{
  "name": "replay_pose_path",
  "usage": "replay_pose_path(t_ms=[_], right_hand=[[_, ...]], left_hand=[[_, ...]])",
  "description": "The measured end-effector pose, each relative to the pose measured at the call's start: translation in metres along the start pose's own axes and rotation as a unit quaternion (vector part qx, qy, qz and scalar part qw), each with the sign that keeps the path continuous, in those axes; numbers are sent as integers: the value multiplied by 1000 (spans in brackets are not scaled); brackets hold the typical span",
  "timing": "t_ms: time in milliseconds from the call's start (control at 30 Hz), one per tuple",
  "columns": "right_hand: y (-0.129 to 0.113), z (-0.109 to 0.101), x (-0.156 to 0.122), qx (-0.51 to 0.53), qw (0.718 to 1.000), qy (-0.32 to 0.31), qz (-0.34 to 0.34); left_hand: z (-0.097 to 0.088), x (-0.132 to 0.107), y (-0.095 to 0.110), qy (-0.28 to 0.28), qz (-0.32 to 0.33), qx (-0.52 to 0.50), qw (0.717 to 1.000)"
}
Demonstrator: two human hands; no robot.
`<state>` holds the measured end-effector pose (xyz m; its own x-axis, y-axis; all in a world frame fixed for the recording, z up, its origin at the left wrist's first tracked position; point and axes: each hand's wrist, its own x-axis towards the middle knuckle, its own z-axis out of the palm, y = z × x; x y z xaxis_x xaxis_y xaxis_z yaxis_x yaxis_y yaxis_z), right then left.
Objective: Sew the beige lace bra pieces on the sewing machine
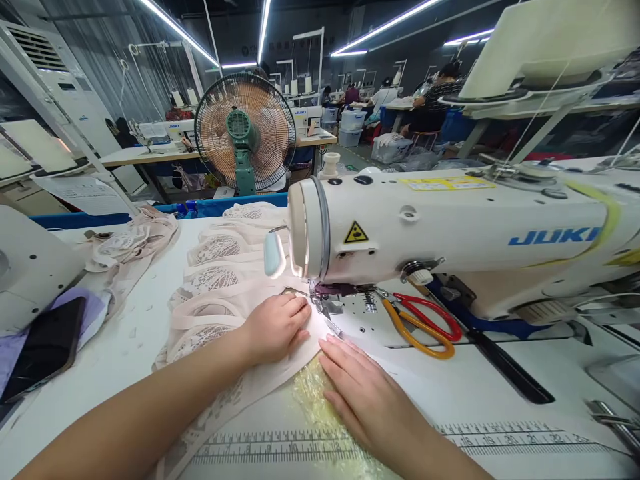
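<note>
- At the needle end of a white sewing machine (450, 213), the pale pink fabric (245, 297) with lace panels lies on the white table (120, 360), spread out in overlapping folds
- The left hand (275, 327) rests on this fabric near the needle, fingers bent; its fingertips are partly hidden, so I cannot tell whether its grip pinches the cloth
- The right hand (367, 390) lies palm down at the fabric's near edge, its grip flat and unclenched, fingers stretched forward
- Crinkled yellowish film (313, 393) lies between the hands, partly over a ruler scale (273, 448)
- Right of the needle, scissors (393, 323) with one red and one orange handle lie near a black handle (515, 370)
- At far left lies a dark phone (45, 347); beyond the table stands a fan (239, 125)
</note>
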<state>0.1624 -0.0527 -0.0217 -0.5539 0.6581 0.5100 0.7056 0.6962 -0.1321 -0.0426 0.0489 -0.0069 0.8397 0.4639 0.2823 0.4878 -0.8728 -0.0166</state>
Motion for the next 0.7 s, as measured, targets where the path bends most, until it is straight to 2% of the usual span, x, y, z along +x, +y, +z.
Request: replay_pose_path(t_ms=[400, 700], right_hand=[[0, 0, 0, 18, 1000, 1, 14], [1, -1, 1, 17, 999, -3, 27]], left_hand=[[-6, 5, -2, -43, -9, -1, 999], [-6, 12, -18, -33, -3, 27, 999]])
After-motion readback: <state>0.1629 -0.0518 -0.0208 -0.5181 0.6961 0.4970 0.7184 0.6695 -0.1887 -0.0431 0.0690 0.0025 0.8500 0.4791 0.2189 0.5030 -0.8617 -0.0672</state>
